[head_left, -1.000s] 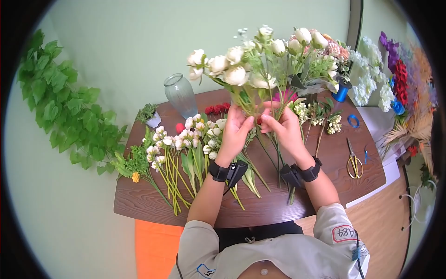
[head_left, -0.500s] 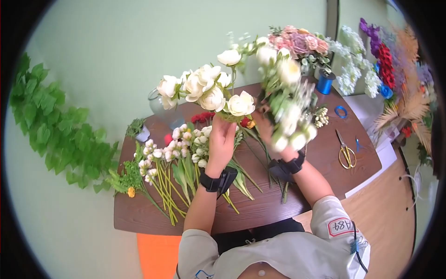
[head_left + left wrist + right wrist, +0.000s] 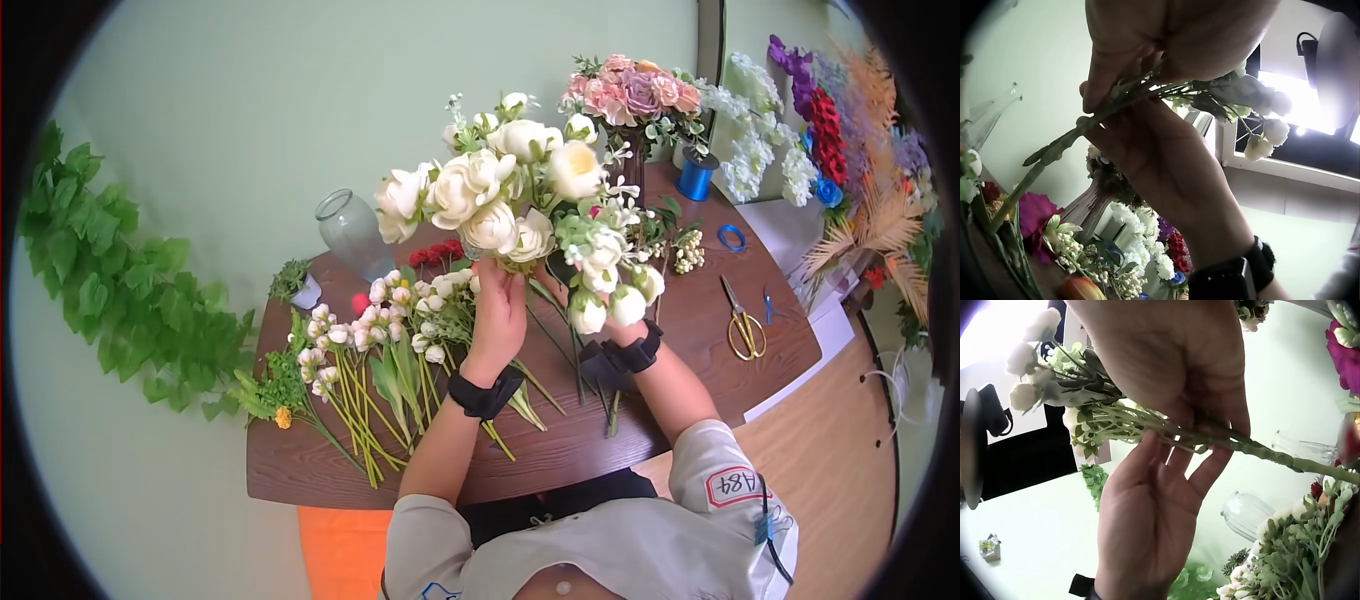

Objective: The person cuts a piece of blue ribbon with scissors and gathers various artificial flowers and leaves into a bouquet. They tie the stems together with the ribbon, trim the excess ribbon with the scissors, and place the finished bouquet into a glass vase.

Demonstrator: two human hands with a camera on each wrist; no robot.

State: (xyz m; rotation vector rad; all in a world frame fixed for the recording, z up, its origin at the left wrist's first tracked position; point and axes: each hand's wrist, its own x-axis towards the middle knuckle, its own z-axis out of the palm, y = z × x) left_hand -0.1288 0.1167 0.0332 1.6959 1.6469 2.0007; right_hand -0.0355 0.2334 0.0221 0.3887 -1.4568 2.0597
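A bunch of white artificial flowers (image 3: 490, 200) with leafy sprigs is held up over the table, its blooms leaning toward the head camera. My left hand (image 3: 497, 318) holds the green stems (image 3: 1266, 453) just below the blooms, thumb on one side and fingers on the other. Close beside it, my right hand (image 3: 1175, 356) grips the same stems with curled fingers; in the head view white buds hide most of it. White buds (image 3: 1266, 137) droop over the right wrist. Below the hands, white-and-pink bud stems (image 3: 365, 370) lie on the brown table (image 3: 310, 470).
A clear glass vase (image 3: 350, 232) and a small potted plant (image 3: 297, 284) stand at the back left. Gold-handled scissors (image 3: 745, 335), a blue ring (image 3: 732, 237) and a blue ribbon spool (image 3: 697, 176) are on the right. Behind stands a pink flower arrangement (image 3: 635, 95).
The white blooms have tipped toward the head camera. The sprigs on the right swung down over my right wrist, then settled closer against the left blooms. Both hands keep hold.
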